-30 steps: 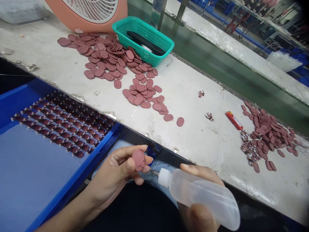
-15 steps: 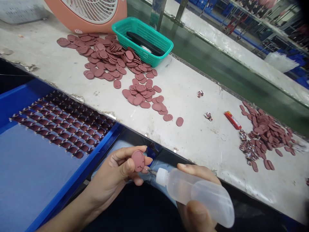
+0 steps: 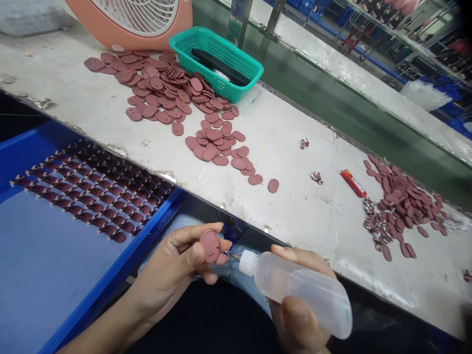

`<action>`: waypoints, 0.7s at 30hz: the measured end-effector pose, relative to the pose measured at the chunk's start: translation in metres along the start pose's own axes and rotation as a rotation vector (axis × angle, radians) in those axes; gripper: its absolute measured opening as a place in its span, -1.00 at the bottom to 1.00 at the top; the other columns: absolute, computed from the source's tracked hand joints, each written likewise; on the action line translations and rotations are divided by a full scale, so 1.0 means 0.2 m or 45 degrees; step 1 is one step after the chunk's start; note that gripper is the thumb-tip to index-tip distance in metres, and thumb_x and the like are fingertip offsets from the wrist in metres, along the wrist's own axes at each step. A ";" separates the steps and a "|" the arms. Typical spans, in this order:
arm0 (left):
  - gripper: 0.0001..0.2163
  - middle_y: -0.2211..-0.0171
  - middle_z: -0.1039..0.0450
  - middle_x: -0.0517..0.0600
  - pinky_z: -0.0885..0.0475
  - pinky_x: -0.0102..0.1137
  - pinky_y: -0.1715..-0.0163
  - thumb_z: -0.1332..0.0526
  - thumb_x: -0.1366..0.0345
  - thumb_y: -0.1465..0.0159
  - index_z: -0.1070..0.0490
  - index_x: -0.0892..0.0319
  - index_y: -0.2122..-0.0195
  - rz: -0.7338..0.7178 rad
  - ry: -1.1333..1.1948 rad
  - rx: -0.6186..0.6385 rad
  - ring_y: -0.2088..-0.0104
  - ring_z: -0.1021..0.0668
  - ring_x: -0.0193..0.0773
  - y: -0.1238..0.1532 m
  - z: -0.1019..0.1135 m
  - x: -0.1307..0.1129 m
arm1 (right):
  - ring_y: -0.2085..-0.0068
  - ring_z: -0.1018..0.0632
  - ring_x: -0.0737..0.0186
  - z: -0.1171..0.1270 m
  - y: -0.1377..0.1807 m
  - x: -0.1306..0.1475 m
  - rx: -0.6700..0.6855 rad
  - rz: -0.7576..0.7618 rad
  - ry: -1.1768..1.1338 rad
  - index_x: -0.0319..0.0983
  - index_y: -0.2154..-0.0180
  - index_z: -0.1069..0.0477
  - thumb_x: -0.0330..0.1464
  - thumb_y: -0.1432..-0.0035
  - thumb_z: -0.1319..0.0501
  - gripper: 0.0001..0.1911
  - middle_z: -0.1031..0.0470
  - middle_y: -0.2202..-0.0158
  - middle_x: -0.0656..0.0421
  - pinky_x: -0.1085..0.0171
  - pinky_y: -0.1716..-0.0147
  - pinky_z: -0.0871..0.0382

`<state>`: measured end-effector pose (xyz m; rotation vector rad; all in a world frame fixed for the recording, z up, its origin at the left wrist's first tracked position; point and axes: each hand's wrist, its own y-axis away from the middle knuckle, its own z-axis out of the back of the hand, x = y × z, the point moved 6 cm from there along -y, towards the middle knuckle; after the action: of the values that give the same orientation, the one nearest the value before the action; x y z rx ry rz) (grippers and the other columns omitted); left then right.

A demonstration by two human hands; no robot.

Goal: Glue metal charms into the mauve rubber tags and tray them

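Note:
Between its thumb and fingers, my left hand (image 3: pixel 186 255) pinches a dark pink oval disc (image 3: pixel 210 246) that has a few small holes. A translucent plastic squeeze bottle (image 3: pixel 302 292) lies in my right hand (image 3: pixel 306 314), tilted with its white cap (image 3: pixel 248 262) toward the disc. Its thin metal nozzle tip reaches the disc's right edge, near a hole; whether it touches I cannot tell. Both hands are over my lap, in front of the table edge. Liquid inside the bottle cannot be made out clearly.
Piles of similar discs (image 3: pixel 162 88) lie on the white table (image 3: pixel 295 216), with more at right beside small figures (image 3: pixel 376 226) and a red packet (image 3: pixel 353 183). A green basket (image 3: pixel 236 93) and an orange fan (image 3: pixel 129 42) stand behind. A blue tray (image 3: pixel 44 275) holds rows of assembled pieces at left.
The bottle's nozzle has shifted slightly up the disc, from near its lower holes to its right edge. My left hand keeps its hold on the disc almost unmoved.

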<state>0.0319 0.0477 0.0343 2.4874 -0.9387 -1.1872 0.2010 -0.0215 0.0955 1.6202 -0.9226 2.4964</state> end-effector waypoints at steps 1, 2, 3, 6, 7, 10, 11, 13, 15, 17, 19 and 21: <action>-0.68 0.38 -0.70 0.01 -0.55 -0.61 0.59 -0.59 0.07 0.03 -0.72 0.02 0.25 0.007 -0.001 -0.011 0.47 -0.66 -0.28 0.00 0.00 0.00 | 0.58 -0.49 0.27 0.00 0.01 0.00 0.019 -0.019 -0.032 -0.18 0.01 -0.49 -0.05 -0.28 -0.23 -0.59 -0.55 0.42 0.19 0.29 0.67 -0.35; -0.67 0.39 -0.70 0.01 -0.54 -0.61 0.59 -0.60 0.07 0.04 -0.72 0.02 0.26 0.012 -0.004 -0.034 0.47 -0.66 -0.29 0.01 -0.01 0.00 | 0.61 -0.47 0.29 0.00 0.01 -0.01 0.037 -0.046 -0.070 -0.16 -0.01 -0.49 -0.06 -0.27 -0.25 -0.60 -0.56 0.42 0.20 0.30 0.68 -0.34; -0.66 0.40 -0.69 0.00 -0.53 -0.61 0.60 -0.60 0.06 0.06 -0.72 0.02 0.27 0.014 -0.009 -0.066 0.47 -0.65 -0.29 0.01 -0.01 -0.01 | 0.63 -0.45 0.30 0.00 0.02 -0.02 0.050 -0.080 -0.109 -0.14 -0.02 -0.48 -0.07 -0.26 -0.27 -0.61 -0.55 0.44 0.21 0.30 0.69 -0.33; -0.64 0.43 -0.67 -0.01 -0.51 -0.62 0.60 -0.61 0.04 0.12 -0.72 0.03 0.30 0.023 -0.024 -0.184 0.48 -0.64 -0.30 0.04 -0.02 -0.02 | 0.62 -0.43 0.27 0.00 0.04 -0.06 0.018 -0.228 -0.183 -0.14 0.01 -0.47 -0.06 -0.26 -0.25 -0.62 -0.51 0.46 0.19 0.27 0.69 -0.32; -0.63 0.43 -0.67 -0.01 -0.50 -0.62 0.61 -0.62 0.04 0.14 -0.72 0.04 0.31 0.026 -0.025 -0.215 0.48 -0.64 -0.30 0.04 -0.02 -0.02 | 0.61 -0.43 0.26 0.01 0.04 -0.08 -0.007 -0.284 -0.203 -0.14 0.04 -0.47 -0.04 -0.25 -0.24 -0.62 -0.49 0.46 0.18 0.27 0.68 -0.31; -0.60 0.44 -0.66 0.00 -0.49 -0.61 0.62 -0.64 0.04 0.19 -0.72 0.05 0.33 0.019 -0.020 -0.277 0.47 -0.63 -0.28 0.05 -0.01 -0.03 | 0.69 -0.28 0.35 0.00 -0.01 -0.11 -0.037 -0.404 -0.411 -0.13 0.06 -0.45 0.08 -0.25 -0.17 -0.53 -0.34 0.57 0.26 0.36 0.78 -0.15; -0.60 0.44 -0.66 0.01 -0.49 -0.62 0.62 -0.64 0.04 0.19 -0.72 0.06 0.33 0.012 -0.018 -0.302 0.47 -0.64 -0.27 0.05 0.00 -0.04 | 0.73 -0.20 0.39 -0.01 -0.05 -0.12 -0.024 -0.439 -0.527 -0.12 0.06 -0.45 0.13 -0.27 -0.11 -0.49 -0.27 0.62 0.31 0.40 0.82 -0.05; -0.59 0.43 -0.67 0.01 -0.48 -0.62 0.62 -0.64 0.05 0.20 -0.72 0.06 0.32 -0.006 -0.022 -0.350 0.46 -0.64 -0.27 0.04 0.02 -0.04 | 0.76 -0.12 0.41 -0.02 -0.13 -0.14 0.012 -0.525 -0.760 -0.12 0.07 -0.44 0.17 -0.32 0.08 -0.40 -0.17 0.67 0.35 0.45 0.86 0.05; -0.58 0.42 -0.68 0.01 -0.48 -0.63 0.62 -0.64 0.05 0.21 -0.72 0.05 0.31 -0.030 -0.033 -0.383 0.46 -0.65 -0.27 0.04 0.03 -0.06 | 0.70 -0.29 0.35 -0.01 -0.20 -0.18 0.029 -0.619 -0.878 -0.13 0.06 -0.44 0.11 -0.34 0.12 -0.42 -0.31 0.62 0.29 0.42 0.81 -0.16; -0.58 0.41 -0.69 0.01 -0.48 -0.64 0.64 -0.64 0.07 0.21 -0.72 0.05 0.30 -0.066 -0.034 -0.379 0.47 -0.65 -0.27 0.02 0.05 -0.07 | 0.47 -0.57 0.22 0.00 -0.25 -0.22 0.048 -0.657 -0.832 -0.14 -0.01 -0.42 -0.01 -0.28 -0.08 -0.55 -0.56 0.40 0.16 0.27 0.54 -0.51; -0.59 0.41 -0.70 -0.01 -0.49 -0.65 0.65 -0.65 0.09 0.21 -0.71 0.03 0.31 -0.095 -0.025 -0.366 0.49 -0.66 -0.27 0.00 0.06 -0.08 | 0.10 -0.65 0.08 0.02 -0.28 -0.28 0.063 -0.634 -0.584 -0.14 -0.08 -0.38 -0.15 -0.17 -0.27 -0.54 -0.61 0.07 0.06 0.10 0.13 -0.58; -0.59 0.41 -0.70 -0.02 -0.48 -0.66 0.66 -0.65 0.10 0.21 -0.71 0.03 0.31 -0.110 -0.019 -0.370 0.51 -0.66 -0.27 -0.02 0.08 -0.08 | -0.08 -0.57 0.03 0.05 -0.29 -0.32 0.088 -0.555 -0.160 -0.16 -0.07 -0.37 -0.25 -0.16 -0.32 -0.55 -0.55 -0.06 0.03 0.02 -0.08 -0.46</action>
<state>0.0135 0.0616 0.0315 2.3081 -0.6155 -1.2692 0.2572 0.0405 0.0705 1.7834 -0.4293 2.1705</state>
